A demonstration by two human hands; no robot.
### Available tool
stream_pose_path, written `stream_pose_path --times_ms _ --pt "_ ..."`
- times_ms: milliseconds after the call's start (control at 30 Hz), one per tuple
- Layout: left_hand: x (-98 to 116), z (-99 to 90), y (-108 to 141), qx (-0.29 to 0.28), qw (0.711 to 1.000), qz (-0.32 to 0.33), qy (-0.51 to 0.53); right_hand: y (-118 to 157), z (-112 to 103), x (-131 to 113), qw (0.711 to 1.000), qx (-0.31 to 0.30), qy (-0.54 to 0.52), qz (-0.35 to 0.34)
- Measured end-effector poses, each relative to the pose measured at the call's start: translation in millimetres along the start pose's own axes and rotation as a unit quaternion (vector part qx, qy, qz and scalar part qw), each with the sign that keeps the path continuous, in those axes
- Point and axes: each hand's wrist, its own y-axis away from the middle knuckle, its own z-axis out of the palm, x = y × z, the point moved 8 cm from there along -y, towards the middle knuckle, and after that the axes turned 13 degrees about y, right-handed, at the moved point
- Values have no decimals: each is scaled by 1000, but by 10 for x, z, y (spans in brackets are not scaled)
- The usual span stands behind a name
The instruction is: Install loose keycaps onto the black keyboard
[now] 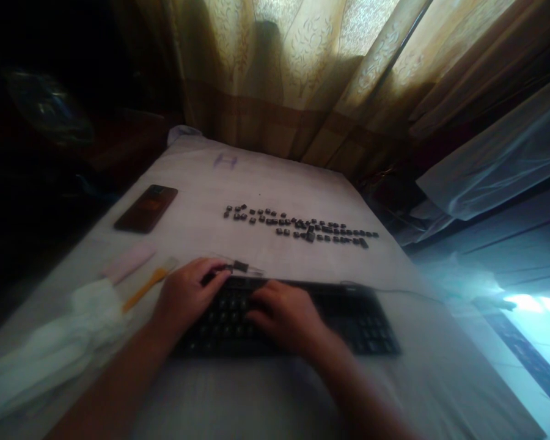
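Note:
A black keyboard [366,311] lies in front of me, with keycaps on its left part and far right. Its middle right looks dark and bare of caps. My left hand [190,287] is at the keyboard's upper left edge, thumb and forefinger closed at one end of a small dark tool with thin wires, which looks like a keycap puller [241,266]. Over the middle of the keys, my right hand [286,311] has its fingers curled down; what the fingertips hold, if anything, is hidden. Beyond the keyboard, several loose black keycaps [297,225] lie in uneven rows.
A dark phone [146,209] lies at the left. Nearer are a pink item [128,261], a brush with an orange handle [144,289] and crumpled white cloth or tissue [68,333]. A cable [412,293] runs right. Curtains [293,79] hang behind the pale-covered surface.

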Motion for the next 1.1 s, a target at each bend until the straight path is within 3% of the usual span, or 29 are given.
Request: stream_pose_path --times_ms 167,367,533,633,700,800,933,1000,1100 --pt "31 -4 4 1 1000 22 11 -29 -20 221 998 11 -42 46" --pt "97 -21 19 8 998 69 2 -181 -221 994 975 67 75 199" --pt "115 -20 34 1 997 71 15 -239 -85 1337 973 8 80 216" --pt "145 -4 47 -8 997 67 40 -139 -136 1399 970 32 68 229" --pt "170 9 56 -14 997 58 56 -53 -250 1318 971 91 47 217" --pt "226 41 77 -28 995 51 76 52 -405 933 972 193 -61 118" --pt "313 108 108 -58 991 44 110 147 -407 244 957 237 -159 -45" --pt "345 145 118 -76 988 37 128 188 -364 40 950 258 -157 -76" --pt "362 202 124 -107 982 15 154 237 -298 -51 942 288 -153 -78"
